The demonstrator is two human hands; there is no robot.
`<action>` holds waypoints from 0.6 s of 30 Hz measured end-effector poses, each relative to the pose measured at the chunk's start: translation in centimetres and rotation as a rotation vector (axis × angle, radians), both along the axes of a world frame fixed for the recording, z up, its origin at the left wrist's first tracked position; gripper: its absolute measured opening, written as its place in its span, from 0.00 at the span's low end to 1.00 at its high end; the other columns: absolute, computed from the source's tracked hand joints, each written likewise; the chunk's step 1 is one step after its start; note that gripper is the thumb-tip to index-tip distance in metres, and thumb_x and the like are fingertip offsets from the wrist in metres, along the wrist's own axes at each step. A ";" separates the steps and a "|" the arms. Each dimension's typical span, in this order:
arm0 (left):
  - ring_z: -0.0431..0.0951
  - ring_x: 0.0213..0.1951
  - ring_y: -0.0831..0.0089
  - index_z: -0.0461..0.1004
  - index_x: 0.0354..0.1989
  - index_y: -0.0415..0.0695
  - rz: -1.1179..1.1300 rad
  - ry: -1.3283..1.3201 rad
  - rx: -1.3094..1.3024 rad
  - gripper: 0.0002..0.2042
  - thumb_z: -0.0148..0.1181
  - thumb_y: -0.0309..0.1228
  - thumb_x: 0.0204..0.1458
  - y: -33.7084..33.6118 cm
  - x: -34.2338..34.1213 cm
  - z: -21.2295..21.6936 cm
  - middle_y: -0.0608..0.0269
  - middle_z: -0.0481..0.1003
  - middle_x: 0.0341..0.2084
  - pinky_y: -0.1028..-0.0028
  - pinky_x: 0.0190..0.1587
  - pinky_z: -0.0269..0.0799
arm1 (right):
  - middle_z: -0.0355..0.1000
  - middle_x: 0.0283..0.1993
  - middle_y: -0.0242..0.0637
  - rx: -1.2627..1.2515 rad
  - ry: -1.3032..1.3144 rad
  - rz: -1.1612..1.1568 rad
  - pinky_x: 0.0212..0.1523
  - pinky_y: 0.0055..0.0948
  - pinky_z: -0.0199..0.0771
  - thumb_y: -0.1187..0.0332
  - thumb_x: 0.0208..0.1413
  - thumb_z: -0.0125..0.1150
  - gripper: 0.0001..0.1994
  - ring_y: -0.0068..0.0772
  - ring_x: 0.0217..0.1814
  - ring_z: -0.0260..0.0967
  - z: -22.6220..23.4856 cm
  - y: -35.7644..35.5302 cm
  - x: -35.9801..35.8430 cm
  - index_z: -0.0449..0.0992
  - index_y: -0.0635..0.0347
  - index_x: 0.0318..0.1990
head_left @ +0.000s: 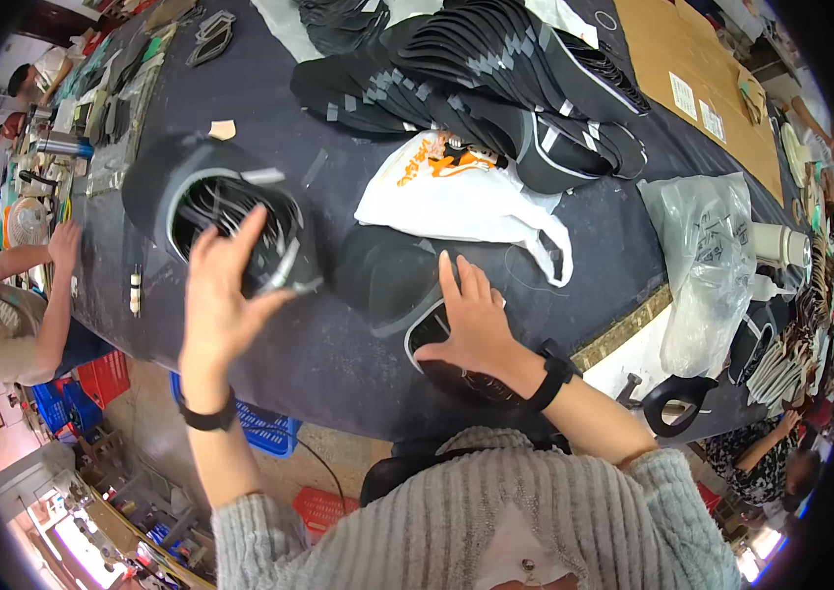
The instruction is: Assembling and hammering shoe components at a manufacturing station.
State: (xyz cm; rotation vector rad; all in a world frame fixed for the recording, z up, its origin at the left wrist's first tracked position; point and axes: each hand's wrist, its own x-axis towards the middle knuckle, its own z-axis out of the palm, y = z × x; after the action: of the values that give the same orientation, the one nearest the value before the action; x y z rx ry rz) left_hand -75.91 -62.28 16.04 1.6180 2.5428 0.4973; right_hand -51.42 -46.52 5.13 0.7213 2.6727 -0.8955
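Observation:
My left hand (223, 295), its fingers spread, is at the near edge of a blurred stack of nested black shoe uppers (163, 187) with pale-edged openings. Whether its fingertips touch the stack cannot be made out. Another black upper (387, 280) lies flat in front of me, its opening outlined by a light line. Over that opening is my right hand (479, 324), fingers stretched and thumb apart, partly hiding it. Neither hand grips anything visible.
Fanned rows of black uppers (368, 93) cover the far table, behind a white plastic bag (436, 192). To the right are a clear bag (702, 246), cardboard (677, 59) and a black tape roll (672, 405). A co-worker's hand (65, 243) rests at the left edge.

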 end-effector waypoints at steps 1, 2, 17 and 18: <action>0.75 0.41 0.59 0.64 0.62 0.46 0.055 -0.003 -0.074 0.44 0.76 0.30 0.28 -1.2 1.7 -0.5 0.56 0.75 0.35 0.56 0.62 0.57 | 0.52 0.63 0.61 -0.027 0.073 0.007 0.59 0.54 0.60 0.50 0.31 0.76 0.62 0.61 0.66 0.51 0.2 0.5 -0.1 0.39 0.67 0.69; 0.74 0.38 0.60 0.64 0.61 0.46 0.066 -0.037 -0.127 0.43 0.76 0.30 0.28 -2.5 2.8 -2.1 0.57 0.74 0.31 0.57 0.62 0.57 | 0.56 0.60 0.60 -0.119 0.110 -0.046 0.57 0.53 0.62 0.54 0.32 0.74 0.60 0.60 0.62 0.55 0.2 1.4 -0.2 0.39 0.69 0.69; 0.71 0.45 0.57 0.61 0.61 0.43 -0.142 -0.342 -0.085 0.39 0.71 0.36 0.37 -6.3 20.5 -8.8 0.55 0.72 0.35 0.57 0.62 0.57 | 0.77 0.43 0.42 -0.775 0.404 -0.167 0.49 0.29 0.71 0.74 0.42 0.66 0.20 0.31 0.45 0.73 6.9 7.0 1.1 0.73 0.69 0.46; 0.70 0.48 0.58 0.64 0.59 0.43 -0.124 -0.267 -0.075 0.36 0.70 0.38 0.39 -6.2 20.1 -7.7 0.56 0.72 0.37 0.56 0.62 0.56 | 0.76 0.44 0.44 -0.673 0.442 -0.085 0.49 0.29 0.71 0.72 0.43 0.66 0.21 0.33 0.46 0.74 8.8 6.2 0.5 0.73 0.69 0.47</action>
State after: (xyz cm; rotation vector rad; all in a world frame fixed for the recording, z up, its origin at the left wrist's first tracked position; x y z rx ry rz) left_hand -55.77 -68.44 8.37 1.5548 2.2281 0.5569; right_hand -50.90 -40.37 13.97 0.5116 2.3994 -2.0314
